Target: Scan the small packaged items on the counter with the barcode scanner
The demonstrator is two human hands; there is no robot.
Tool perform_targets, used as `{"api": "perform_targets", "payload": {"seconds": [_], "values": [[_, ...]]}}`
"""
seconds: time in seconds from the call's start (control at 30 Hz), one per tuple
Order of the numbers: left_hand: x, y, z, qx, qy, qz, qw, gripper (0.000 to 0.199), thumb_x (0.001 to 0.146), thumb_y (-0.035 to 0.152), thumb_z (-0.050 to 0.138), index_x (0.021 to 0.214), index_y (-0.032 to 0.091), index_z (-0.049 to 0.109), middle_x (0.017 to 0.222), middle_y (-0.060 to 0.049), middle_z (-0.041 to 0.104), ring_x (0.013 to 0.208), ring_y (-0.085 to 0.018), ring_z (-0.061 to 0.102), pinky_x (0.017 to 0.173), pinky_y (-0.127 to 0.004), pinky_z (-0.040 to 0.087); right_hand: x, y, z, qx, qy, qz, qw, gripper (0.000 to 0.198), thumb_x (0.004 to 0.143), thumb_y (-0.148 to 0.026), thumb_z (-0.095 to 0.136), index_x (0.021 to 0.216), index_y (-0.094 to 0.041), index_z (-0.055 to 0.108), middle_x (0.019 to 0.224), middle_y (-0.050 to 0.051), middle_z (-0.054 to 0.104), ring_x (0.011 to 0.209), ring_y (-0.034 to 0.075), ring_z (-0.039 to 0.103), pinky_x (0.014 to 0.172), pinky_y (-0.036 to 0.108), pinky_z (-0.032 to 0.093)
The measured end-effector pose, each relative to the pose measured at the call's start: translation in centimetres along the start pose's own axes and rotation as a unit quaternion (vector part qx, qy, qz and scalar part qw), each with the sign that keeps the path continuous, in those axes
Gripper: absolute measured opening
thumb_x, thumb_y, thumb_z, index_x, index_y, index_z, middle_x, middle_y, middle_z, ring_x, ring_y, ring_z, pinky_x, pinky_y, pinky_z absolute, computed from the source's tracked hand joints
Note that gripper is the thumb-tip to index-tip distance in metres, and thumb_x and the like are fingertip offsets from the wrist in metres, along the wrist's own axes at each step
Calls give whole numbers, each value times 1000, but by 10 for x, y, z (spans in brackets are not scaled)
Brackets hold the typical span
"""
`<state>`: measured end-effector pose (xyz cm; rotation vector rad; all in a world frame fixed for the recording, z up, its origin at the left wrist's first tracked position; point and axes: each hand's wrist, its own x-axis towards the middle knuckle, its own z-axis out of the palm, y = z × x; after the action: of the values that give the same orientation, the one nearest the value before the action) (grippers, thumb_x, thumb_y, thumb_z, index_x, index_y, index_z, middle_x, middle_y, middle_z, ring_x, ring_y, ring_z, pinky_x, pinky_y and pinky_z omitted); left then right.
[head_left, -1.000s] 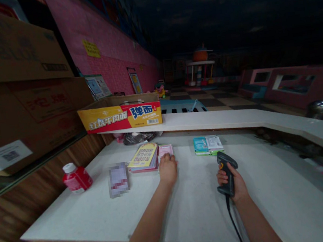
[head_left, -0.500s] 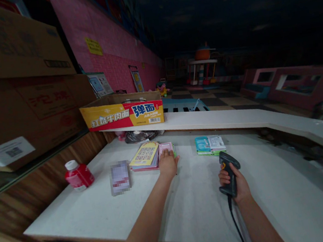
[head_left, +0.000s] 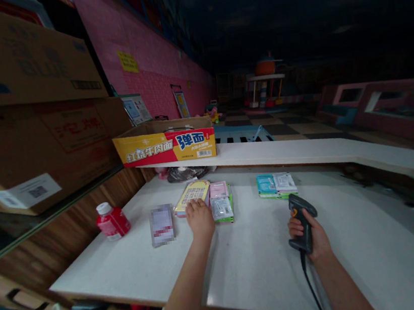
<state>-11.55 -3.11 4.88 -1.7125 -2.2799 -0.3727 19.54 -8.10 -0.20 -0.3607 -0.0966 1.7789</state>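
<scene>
My right hand point(head_left: 314, 235) is wrapped round the grip of a black barcode scanner point(head_left: 301, 221), whose cable hangs down past the table edge. My left hand point(head_left: 200, 219) lies with fingers stretched over the lower part of a yellow-topped booklet point(head_left: 194, 193), which rests on other booklets. Just right of that hand are a pink packet point(head_left: 218, 190) and a silver-white packet point(head_left: 222, 208) over a green one. Beyond the scanner sits another group, with a blue packet point(head_left: 266, 185) and a white packet point(head_left: 284, 182) on top.
On the white table point(head_left: 251, 261), a red bottle with a white cap point(head_left: 112, 221) and a blurred-out flat item point(head_left: 162, 225) lie to the left. A noodle carton point(head_left: 166, 147) stands on the raised ledge point(head_left: 286, 149). Large cardboard boxes point(head_left: 45, 145) are stacked at the far left.
My left hand has moved left from the pink packet onto the yellow booklet, uncovering the silver-white packet. My right hand still holds the scanner. The whole view has shifted slightly.
</scene>
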Motion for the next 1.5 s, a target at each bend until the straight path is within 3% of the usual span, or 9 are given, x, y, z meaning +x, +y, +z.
{"api": "perform_targets", "payload": {"seconds": [0.2, 0.4, 0.6, 0.77, 0.93, 1.07, 1.23, 1.33, 1.5], "values": [[-3, 2, -10, -14, 5, 15, 1000, 45, 92, 27, 44, 130, 4, 56, 133, -25, 53, 117, -33, 52, 97, -44, 42, 1, 0, 0, 0, 3, -6, 1000, 25, 76, -23, 73, 92, -16, 55, 60, -6, 47, 46, 6, 47, 37, 14, 42], [-1, 21, -21, -62, 29, 76, 995, 45, 90, 26, 49, 131, 8, 55, 135, -21, 52, 124, -33, 44, 104, -42, 37, 4, -1, 3, -27, -3, -4, 1000, 27, 75, -27, 76, 89, -17, 55, 58, -8, 46, 45, 5, 46, 37, 13, 40], [-2, 84, -14, -189, -2, 215, 958, 35, 91, 24, 49, 122, 17, 61, 126, -12, 59, 119, -26, 49, 106, -38, 37, 7, 1, 4, -37, 6, -22, 999, 28, 72, -29, 78, 87, -17, 57, 57, -7, 48, 44, 6, 46, 37, 14, 39], [8, 141, 1, -272, -57, 238, 930, 29, 87, 19, 52, 112, 15, 67, 111, -10, 67, 109, -22, 57, 102, -34, 40, 8, 2, 7, -42, 7, -39, 998, 30, 71, -32, 80, 85, -16, 59, 56, -7, 48, 44, 5, 46, 37, 13, 38], [28, 192, 8, -277, -75, 256, 923, 26, 86, 21, 54, 105, 17, 71, 105, -10, 69, 104, -21, 60, 100, -33, 40, 6, 2, 12, -31, 8, -63, 997, 28, 72, -34, 79, 85, -17, 61, 55, -7, 48, 42, 5, 43, 36, 14, 37], [39, 231, 11, -252, -85, 238, 934, 25, 85, 28, 56, 99, 17, 74, 103, -10, 69, 105, -22, 59, 102, -34, 37, 5, 0, 13, -29, 12, -81, 996, 31, 71, -36, 80, 85, -17, 60, 55, -8, 47, 43, 5, 43, 37, 14, 38], [42, 264, 14, -192, -117, 110, 968, 29, 83, 34, 58, 99, 15, 73, 114, -17, 65, 115, -29, 53, 96, -38, 39, 6, -1, 12, -18, 17, -96, 995, 32, 71, -37, 79, 83, -19, 57, 56, -8, 48, 43, 5, 43, 38, 14, 38], [43, 272, 18, -197, -134, 62, 969, 31, 82, 32, 58, 104, 15, 72, 121, -19, 62, 118, -32, 50, 92, -41, 40, 7, 0, 12, -7, 22, -101, 995, 31, 71, -37, 79, 82, -18, 57, 56, -7, 48, 44, 5, 44, 37, 14, 38], [48, 272, 23, -205, -153, 57, 965, 30, 82, 26, 55, 106, 16, 71, 123, -18, 61, 117, -33, 50, 90, -43, 40, 7, 0, 12, -12, 26, -104, 994, 30, 72, -37, 78, 84, -18, 57, 56, -7, 47, 43, 6, 44, 37, 16, 39]]}}
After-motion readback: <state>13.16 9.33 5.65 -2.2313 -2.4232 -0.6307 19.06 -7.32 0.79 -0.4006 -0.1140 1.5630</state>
